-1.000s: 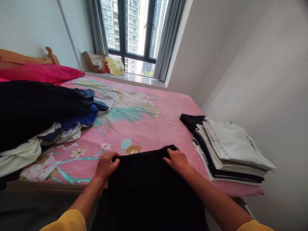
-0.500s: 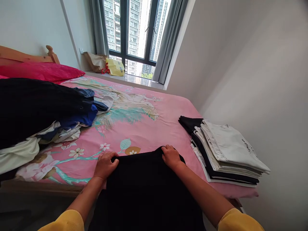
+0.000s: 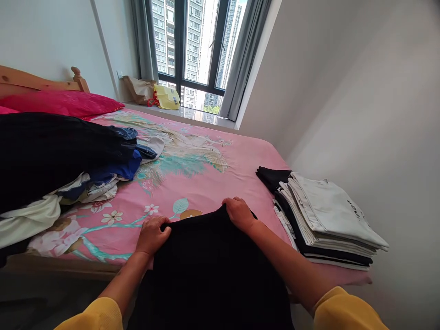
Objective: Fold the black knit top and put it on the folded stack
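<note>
Since the earlier frame, the right hand (image 3: 239,214) has moved farther along the far edge of the black garment (image 3: 206,275) and now seems to grip it, its fingers closed over the cloth and raising a small peak. From the head view, the left hand (image 3: 153,236) sits near the garment's left corner, fingers curled over the edge; whether it pinches or only presses cannot be told. The garment lies across the near edge of the pink floral bedsheet (image 3: 247,160), its lower part hanging past the bed towards the person. To the right stands a folded clothes stack (image 3: 330,215); to the left lies a heap of loose clothes (image 3: 51,156), just near a magenta pillow (image 3: 62,103). Uneven pull between the hands could skew the edge, and the overhanging weight could drag the garment off the bed.
</note>
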Demonstrator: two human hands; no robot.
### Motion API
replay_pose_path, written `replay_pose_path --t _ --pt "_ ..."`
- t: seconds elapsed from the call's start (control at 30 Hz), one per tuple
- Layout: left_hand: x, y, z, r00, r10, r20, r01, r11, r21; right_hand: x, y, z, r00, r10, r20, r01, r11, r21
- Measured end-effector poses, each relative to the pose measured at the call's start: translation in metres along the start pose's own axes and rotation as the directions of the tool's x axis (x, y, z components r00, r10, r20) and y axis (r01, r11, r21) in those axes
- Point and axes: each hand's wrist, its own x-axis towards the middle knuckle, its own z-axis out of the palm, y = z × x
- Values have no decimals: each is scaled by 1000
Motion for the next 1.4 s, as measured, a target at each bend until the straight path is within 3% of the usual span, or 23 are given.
replay_pose_path --t 0.13,0.23,0.47,0.53,0.67,0.73,0.83,1.03,1.23,1.4 --pt "0 1 -1 1000 -1 -7 1 1000 2 31 8 -12 971 -95 218 102 995 -22" --pt "0 1 -2 1000 -1 3 1 1000 -3 44 15 -11 928 -91 360 112 993 -37" --pt "1 -3 0 1000 -4 -2 4 1000 -20 57 32 -10 956 50 289 -39 998 -44" --pt "1 -4 1 1000 -10 -3 10 1000 -24 57 33 -13 947 43 317 -46 999 2" --pt "1 -4 1 1000 -9 -7 9 1000 -18 47 25 -15 835 -109 539 43 990 135" --pt "1 -3 1 1000 -6 -16 6 1000 -18 38 21 -14 802 -50 595 31 999 42" --pt "1 -3 1 999 -11 -32 11 1000 -14 27 19 -8 830 154 537 -81 984 -157" --pt "0 -2 0 999 -17 -31 16 1000 -18 13 29 8 832 333 444 -291 943 -162" --pt "1 -3 1 1000 -18 -16 18 1000 -12 16 37 8 836 368 407 -430 900 68" --pt "1 -3 1 1000 -24 -12 24 1000 -16 42 49 2 773 407 487 -602 714 359"
